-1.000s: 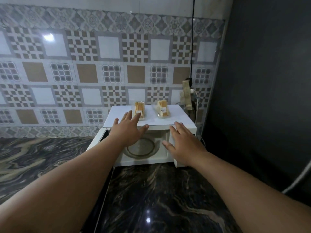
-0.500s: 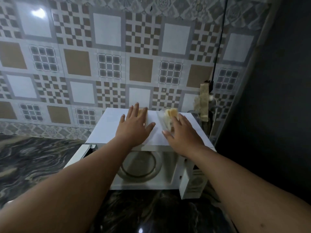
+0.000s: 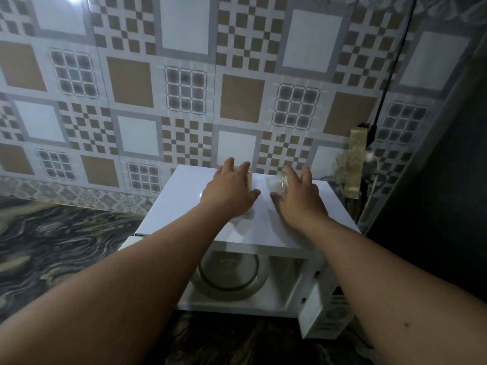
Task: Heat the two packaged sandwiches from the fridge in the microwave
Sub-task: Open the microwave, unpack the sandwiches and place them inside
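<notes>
A white microwave point(image 3: 181, 206) stands on the dark marble counter with its door swung open to the left and a glass turntable plate point(image 3: 228, 275) inside. Two packaged sandwiches lie on its top. My left hand point(image 3: 229, 191) lies over the left sandwich point(image 3: 249, 181), of which only a pale edge shows. My right hand point(image 3: 297, 193) covers most of the right sandwich point(image 3: 278, 184), whose clear wrapper shows by my thumb. Both hands curl around the packs; how firm the hold is I cannot make out.
A patterned tiled wall point(image 3: 184, 88) rises right behind the microwave. A power strip point(image 3: 355, 159) with a black cable hangs at the right, beside a dark fridge side point(image 3: 434, 167). The marble counter point(image 3: 66, 246) extends to the left and front.
Both hands rose from in front of the open cavity to the microwave's top and settled over the two sandwiches. The camera moved closer and tilted down.
</notes>
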